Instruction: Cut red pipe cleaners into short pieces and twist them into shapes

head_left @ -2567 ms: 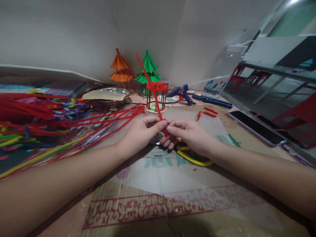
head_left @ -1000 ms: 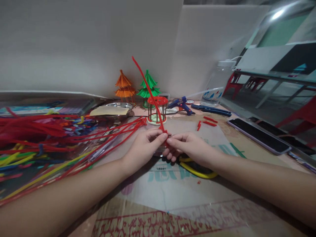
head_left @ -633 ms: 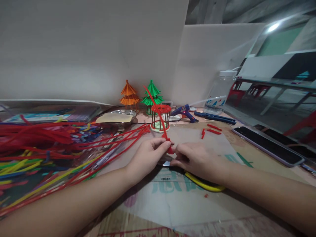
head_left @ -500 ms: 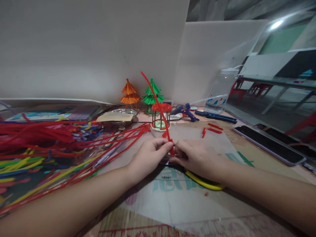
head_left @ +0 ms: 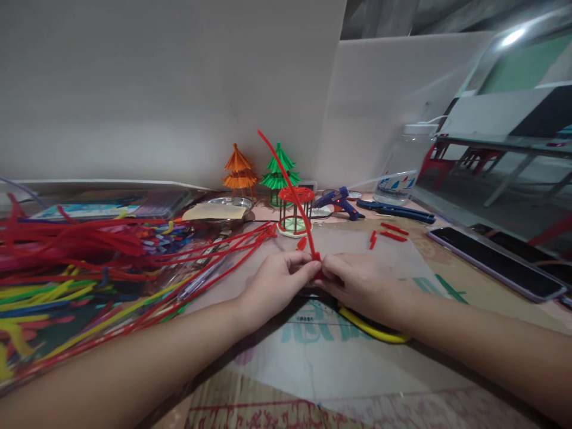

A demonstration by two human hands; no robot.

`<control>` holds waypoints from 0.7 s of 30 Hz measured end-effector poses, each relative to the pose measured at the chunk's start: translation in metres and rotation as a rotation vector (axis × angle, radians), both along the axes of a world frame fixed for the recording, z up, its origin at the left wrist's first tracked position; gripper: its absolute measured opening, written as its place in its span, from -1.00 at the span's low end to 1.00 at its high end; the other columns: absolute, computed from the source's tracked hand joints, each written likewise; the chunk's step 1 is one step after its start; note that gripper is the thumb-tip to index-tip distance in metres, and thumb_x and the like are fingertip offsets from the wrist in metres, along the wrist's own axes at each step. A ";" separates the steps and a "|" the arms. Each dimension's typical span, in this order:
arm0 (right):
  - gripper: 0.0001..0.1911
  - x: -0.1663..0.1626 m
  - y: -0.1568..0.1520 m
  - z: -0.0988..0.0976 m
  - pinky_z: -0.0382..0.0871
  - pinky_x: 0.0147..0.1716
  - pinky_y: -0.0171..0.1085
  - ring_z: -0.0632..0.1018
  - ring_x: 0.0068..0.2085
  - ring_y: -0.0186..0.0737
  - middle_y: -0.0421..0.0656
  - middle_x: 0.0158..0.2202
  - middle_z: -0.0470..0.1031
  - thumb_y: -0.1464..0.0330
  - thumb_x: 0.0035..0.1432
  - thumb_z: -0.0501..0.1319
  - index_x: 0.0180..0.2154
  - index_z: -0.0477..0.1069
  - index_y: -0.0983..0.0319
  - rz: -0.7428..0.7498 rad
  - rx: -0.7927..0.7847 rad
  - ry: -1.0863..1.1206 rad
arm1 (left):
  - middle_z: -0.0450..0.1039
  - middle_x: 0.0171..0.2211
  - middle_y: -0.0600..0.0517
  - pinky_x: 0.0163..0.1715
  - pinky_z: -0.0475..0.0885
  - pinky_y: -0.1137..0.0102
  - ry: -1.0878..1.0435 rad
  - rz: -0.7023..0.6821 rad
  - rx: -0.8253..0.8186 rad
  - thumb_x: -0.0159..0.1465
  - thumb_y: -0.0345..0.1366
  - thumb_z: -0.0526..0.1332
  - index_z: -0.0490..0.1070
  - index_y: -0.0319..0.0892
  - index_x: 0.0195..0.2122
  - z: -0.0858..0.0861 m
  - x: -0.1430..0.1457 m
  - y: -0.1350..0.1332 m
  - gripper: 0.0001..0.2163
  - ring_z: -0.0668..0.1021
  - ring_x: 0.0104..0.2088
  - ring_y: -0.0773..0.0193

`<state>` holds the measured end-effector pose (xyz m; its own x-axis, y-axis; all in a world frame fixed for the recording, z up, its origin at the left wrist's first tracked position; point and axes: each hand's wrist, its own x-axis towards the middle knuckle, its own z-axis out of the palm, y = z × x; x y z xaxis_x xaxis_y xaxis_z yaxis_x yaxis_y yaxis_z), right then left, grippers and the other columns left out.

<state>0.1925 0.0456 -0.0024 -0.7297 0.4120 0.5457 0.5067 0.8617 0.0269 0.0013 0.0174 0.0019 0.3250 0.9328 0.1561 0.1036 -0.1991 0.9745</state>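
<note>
A long red pipe cleaner (head_left: 289,182) rises from between my fingers and leans up to the left, its lower end bent into a short bundle. My left hand (head_left: 279,283) pinches that bundle between thumb and fingertips. On the other side, my right hand (head_left: 357,280) is closed at the same lower end, its fingertips against the left ones. A yellow-handled tool (head_left: 375,332) lies under my right hand, mostly hidden. Just beyond my hands stands a small round pavilion frame (head_left: 295,195) with a red top ring, dark posts and a pale green base.
Heaps of coloured pipe cleaners (head_left: 80,250) spread over the left. Behind stand an orange pagoda (head_left: 238,170) and a green pagoda (head_left: 279,170). A blue glue gun (head_left: 337,201), blue-handled pliers (head_left: 395,210), short red pieces (head_left: 393,236), a phone (head_left: 496,262) and a bottle (head_left: 397,164) lie rightward.
The whole view has shifted slightly, with things appearing a little farther right. My right fingertips have come closer to my left ones around the pipe cleaner's lower end.
</note>
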 end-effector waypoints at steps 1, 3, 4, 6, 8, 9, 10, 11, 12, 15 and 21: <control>-0.80 0.000 0.000 0.000 0.06 -0.51 -0.31 0.34 -0.53 -0.29 -0.22 -0.53 0.39 0.32 0.33 0.12 -0.38 0.28 0.19 -0.007 0.002 0.000 | 0.59 -0.35 -0.02 -0.29 0.42 0.42 0.000 0.000 0.001 0.29 -0.23 0.21 0.54 -0.25 -0.33 0.001 0.000 -0.001 -0.80 0.57 -0.33 0.25; -0.79 0.000 0.000 0.000 0.05 -0.51 -0.31 0.34 -0.53 -0.30 -0.22 -0.54 0.39 0.31 0.32 0.12 -0.39 0.28 0.19 -0.013 0.001 0.002 | 0.59 -0.36 -0.01 -0.30 0.42 0.42 0.014 0.002 0.004 0.29 -0.24 0.20 0.54 -0.24 -0.34 0.002 0.000 -0.001 -0.81 0.57 -0.34 0.25; -0.79 0.000 0.000 0.000 0.05 -0.51 -0.31 0.34 -0.53 -0.30 -0.23 -0.54 0.38 0.32 0.32 0.13 -0.40 0.28 0.19 -0.011 -0.004 0.005 | 0.59 -0.37 -0.01 -0.31 0.42 0.42 0.028 0.003 0.008 0.29 -0.24 0.20 0.54 -0.24 -0.35 0.002 0.000 -0.001 -0.80 0.56 -0.34 0.25; -0.78 0.000 0.000 0.000 0.04 -0.51 -0.31 0.34 -0.53 -0.30 -0.23 -0.54 0.38 0.31 0.33 0.13 -0.40 0.28 0.19 -0.002 -0.025 0.007 | 0.59 -0.38 0.00 -0.31 0.41 0.43 0.044 0.003 0.020 0.29 -0.24 0.21 0.54 -0.24 -0.36 0.001 0.000 -0.001 -0.80 0.56 -0.35 0.26; -0.79 0.000 0.000 0.000 0.03 -0.51 -0.31 0.36 -0.52 -0.30 -0.23 -0.53 0.39 0.30 0.32 0.15 -0.39 0.28 0.19 0.003 -0.059 0.007 | 0.59 -0.37 -0.01 -0.29 0.41 0.42 0.035 0.007 0.015 0.28 -0.24 0.21 0.54 -0.25 -0.35 0.001 0.000 -0.001 -0.81 0.56 -0.35 0.25; -0.79 0.000 -0.001 0.000 0.03 -0.51 -0.31 0.36 -0.52 -0.30 -0.23 -0.53 0.40 0.28 0.31 0.17 -0.39 0.29 0.19 0.004 -0.081 0.008 | 0.59 -0.36 -0.01 -0.29 0.42 0.41 0.023 0.015 0.010 0.28 -0.24 0.21 0.54 -0.25 -0.35 0.001 0.000 0.000 -0.81 0.56 -0.34 0.24; -0.78 0.001 -0.001 0.001 0.03 -0.51 -0.31 0.37 -0.51 -0.30 -0.23 -0.52 0.40 0.26 0.29 0.21 -0.38 0.29 0.19 0.004 -0.109 0.010 | 0.59 -0.36 -0.02 -0.29 0.42 0.41 0.016 0.029 0.008 0.27 -0.24 0.21 0.54 -0.25 -0.35 0.001 0.001 0.000 -0.81 0.57 -0.34 0.23; -0.77 0.001 -0.002 0.002 0.04 -0.51 -0.31 0.36 -0.51 -0.30 -0.23 -0.52 0.40 0.23 0.26 0.24 -0.38 0.29 0.19 -0.002 -0.146 0.020 | 0.59 -0.36 -0.02 -0.29 0.41 0.40 0.016 0.046 0.012 0.27 -0.24 0.21 0.54 -0.25 -0.34 0.001 0.001 0.000 -0.81 0.56 -0.33 0.23; -0.75 0.002 -0.002 0.003 0.05 -0.52 -0.32 0.36 -0.52 -0.30 -0.23 -0.52 0.40 0.20 0.24 0.27 -0.38 0.29 0.19 -0.017 -0.201 0.038 | 0.59 -0.37 -0.02 -0.31 0.41 0.41 0.023 0.063 0.020 0.27 -0.24 0.21 0.54 -0.25 -0.34 0.002 0.001 0.000 -0.81 0.56 -0.34 0.23; -0.77 0.001 -0.004 0.010 0.17 -0.52 -0.33 0.40 -0.50 -0.29 -0.23 -0.49 0.44 0.17 0.26 0.22 -0.29 0.33 0.20 -0.063 -0.446 0.193 | 0.57 -0.41 0.00 -0.37 0.37 0.43 0.080 0.088 0.042 0.27 -0.22 0.21 0.53 -0.25 -0.36 0.003 0.002 -0.002 -0.79 0.53 -0.38 0.25; -0.82 -0.006 -0.004 0.019 0.41 -0.34 -0.28 0.54 -0.32 -0.22 -0.16 -0.33 0.56 0.25 0.20 0.21 -0.23 0.48 0.20 -0.079 -0.756 0.473 | 0.57 -0.38 -0.01 -0.33 0.40 0.42 0.104 0.031 0.045 0.29 -0.16 0.20 0.53 -0.25 -0.35 0.000 0.003 -0.005 -0.75 0.54 -0.35 0.23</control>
<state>0.1863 0.0417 0.0163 -0.4518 0.8228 0.3448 0.3792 0.5269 -0.7606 0.0038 0.0123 0.0015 0.3126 0.9354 0.1653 0.2106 -0.2379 0.9482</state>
